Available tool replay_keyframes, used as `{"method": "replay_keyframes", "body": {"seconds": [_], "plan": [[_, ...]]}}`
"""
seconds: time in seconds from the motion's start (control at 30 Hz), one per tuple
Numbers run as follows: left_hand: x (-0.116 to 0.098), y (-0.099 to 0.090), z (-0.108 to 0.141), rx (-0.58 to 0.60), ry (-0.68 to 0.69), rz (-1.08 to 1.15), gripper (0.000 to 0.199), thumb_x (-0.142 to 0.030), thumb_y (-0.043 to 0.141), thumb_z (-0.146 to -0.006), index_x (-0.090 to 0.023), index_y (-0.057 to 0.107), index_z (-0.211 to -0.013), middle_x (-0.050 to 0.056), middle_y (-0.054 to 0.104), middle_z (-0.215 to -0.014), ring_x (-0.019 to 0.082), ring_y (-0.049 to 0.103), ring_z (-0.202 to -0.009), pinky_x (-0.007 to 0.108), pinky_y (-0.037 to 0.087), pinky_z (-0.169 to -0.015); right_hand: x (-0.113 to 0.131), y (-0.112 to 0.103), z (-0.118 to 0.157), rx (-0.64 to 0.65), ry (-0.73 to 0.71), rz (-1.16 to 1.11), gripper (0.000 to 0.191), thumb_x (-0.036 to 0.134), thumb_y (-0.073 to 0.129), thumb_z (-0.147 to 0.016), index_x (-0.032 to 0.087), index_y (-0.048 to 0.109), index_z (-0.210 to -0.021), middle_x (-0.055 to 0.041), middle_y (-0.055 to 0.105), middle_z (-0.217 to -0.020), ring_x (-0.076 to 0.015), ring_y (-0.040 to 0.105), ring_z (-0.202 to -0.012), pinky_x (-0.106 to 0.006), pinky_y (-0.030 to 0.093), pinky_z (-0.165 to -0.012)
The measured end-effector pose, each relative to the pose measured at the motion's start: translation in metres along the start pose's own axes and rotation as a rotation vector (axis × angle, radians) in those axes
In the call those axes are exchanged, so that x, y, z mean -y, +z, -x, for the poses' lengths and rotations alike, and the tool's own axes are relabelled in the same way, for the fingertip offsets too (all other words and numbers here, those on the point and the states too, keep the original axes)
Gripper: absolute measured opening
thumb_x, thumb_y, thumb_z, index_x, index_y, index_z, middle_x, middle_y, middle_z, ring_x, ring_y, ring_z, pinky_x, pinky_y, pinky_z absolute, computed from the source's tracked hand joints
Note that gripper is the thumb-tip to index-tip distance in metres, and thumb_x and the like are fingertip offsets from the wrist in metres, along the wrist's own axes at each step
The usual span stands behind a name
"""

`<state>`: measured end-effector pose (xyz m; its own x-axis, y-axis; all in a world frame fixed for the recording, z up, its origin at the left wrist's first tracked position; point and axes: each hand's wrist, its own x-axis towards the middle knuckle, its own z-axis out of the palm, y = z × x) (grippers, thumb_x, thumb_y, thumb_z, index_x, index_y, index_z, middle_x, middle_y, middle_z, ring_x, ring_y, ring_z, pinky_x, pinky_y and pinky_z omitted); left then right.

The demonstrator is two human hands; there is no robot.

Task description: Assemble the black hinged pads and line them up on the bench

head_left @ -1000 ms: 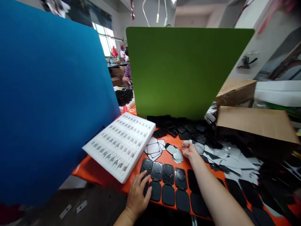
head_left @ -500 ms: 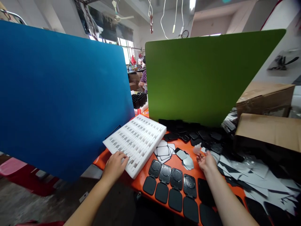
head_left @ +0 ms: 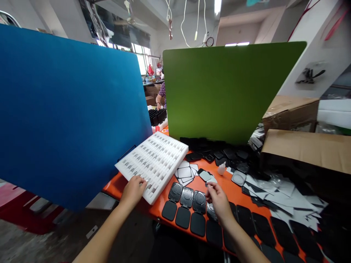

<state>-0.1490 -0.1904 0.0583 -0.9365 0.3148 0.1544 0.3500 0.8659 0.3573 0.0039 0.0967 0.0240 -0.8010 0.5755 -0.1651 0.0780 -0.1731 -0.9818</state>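
My left hand [head_left: 134, 190] rests at the near side of a white foam tray [head_left: 164, 171], its fingers curled together over the slots beside small metal pieces [head_left: 141, 160]. Whatever its fingertips pinch is too small to make out. My right hand [head_left: 218, 201] hovers over the row of open black cases with ridged round insides [head_left: 187, 196], thumb and fingers pinched together. A tiny dark bit shows at its fingertips, its kind unclear. Behind that hand lie silvery rounded plates [head_left: 205, 175]. A small translucent squeeze bottle [head_left: 221, 168] stands on the orange table [head_left: 227, 186].
Blue [head_left: 74, 109] and green [head_left: 225, 95] upright panels border the table. White frame-shaped sheets [head_left: 185, 173] lie by the tray. White and black scraps [head_left: 276, 195] spread at right near cardboard boxes [head_left: 307, 146]. Another person's arm [head_left: 159, 98] shows between the panels.
My right hand has left the squeeze bottle, which now stands on the table, and moved left over the black cases with its fingers closing. My left hand stays at the tray.
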Motion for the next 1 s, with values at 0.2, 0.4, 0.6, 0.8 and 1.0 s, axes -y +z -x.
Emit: {"method": "replay_keyframes", "body": {"seconds": [0.2, 0.4, 0.6, 0.8, 1.0], "plan": [[-0.034, -0.006, 0.046, -0.133, 0.048, 0.373, 0.029, -0.042, 0.042, -0.080, -0.019, 0.060, -0.077, 0.005, 0.058, -0.089, 0.019, 0.055, -0.087, 0.028, 0.044, -0.078, 0.014, 0.049, 0.032, 0.308, -0.260, 0.369, 0.034, 0.042, 0.045, -0.079, 0.020, 0.062, -0.097, -0.0070, 0.063, -0.091, -0.0213, 0.056, -0.086, -0.030, 0.043, -0.074], [-0.063, 0.010, 0.068, -0.062, 0.121, 0.540, 0.026, -0.038, 0.043, -0.081, -0.019, 0.060, -0.076, 0.004, 0.061, -0.082, 0.018, 0.057, -0.081, 0.027, 0.046, -0.073, 0.011, 0.085, 0.043, 0.436, -0.294, 0.381, 0.029, 0.037, 0.040, -0.082, 0.019, 0.063, -0.080, -0.0024, 0.064, -0.073, -0.0167, 0.057, -0.070, -0.025, 0.041, -0.064], [-0.018, 0.000, 0.022, -0.013, 0.044, -0.150, 0.025, -0.034, 0.040, -0.081, -0.020, 0.057, -0.093, 0.007, 0.058, -0.096, 0.021, 0.056, -0.087, 0.028, 0.043, -0.070, 0.010, 0.066, -0.004, 0.311, -0.310, 0.784, 0.028, 0.032, 0.038, -0.083, 0.019, 0.062, -0.082, -0.0024, 0.064, -0.074, -0.0158, 0.057, -0.069, -0.022, 0.037, -0.060], [-0.011, 0.010, 0.007, 0.082, 0.065, -0.297, 0.020, -0.031, 0.042, -0.079, -0.018, 0.057, -0.081, 0.007, 0.058, -0.083, 0.020, 0.057, -0.071, 0.027, 0.039, -0.058, -0.004, 0.086, -0.033, 0.368, -0.307, 0.997, 0.023, 0.026, 0.043, -0.080, 0.018, 0.064, -0.074, -0.0061, 0.065, -0.076, -0.0180, 0.057, -0.071, -0.024, 0.034, -0.060], [-0.009, 0.014, 0.016, 0.068, 0.094, -0.351, 0.025, -0.030, 0.034, -0.084, -0.019, 0.056, -0.084, 0.007, 0.059, -0.085, 0.020, 0.057, -0.074, 0.027, 0.038, -0.060, -0.013, 0.100, -0.038, 0.370, -0.300, 1.114, 0.022, 0.020, 0.045, -0.078, 0.016, 0.062, -0.066, -0.0099, 0.064, -0.077, -0.0214, 0.057, -0.075, -0.028, 0.036, -0.065]]}}
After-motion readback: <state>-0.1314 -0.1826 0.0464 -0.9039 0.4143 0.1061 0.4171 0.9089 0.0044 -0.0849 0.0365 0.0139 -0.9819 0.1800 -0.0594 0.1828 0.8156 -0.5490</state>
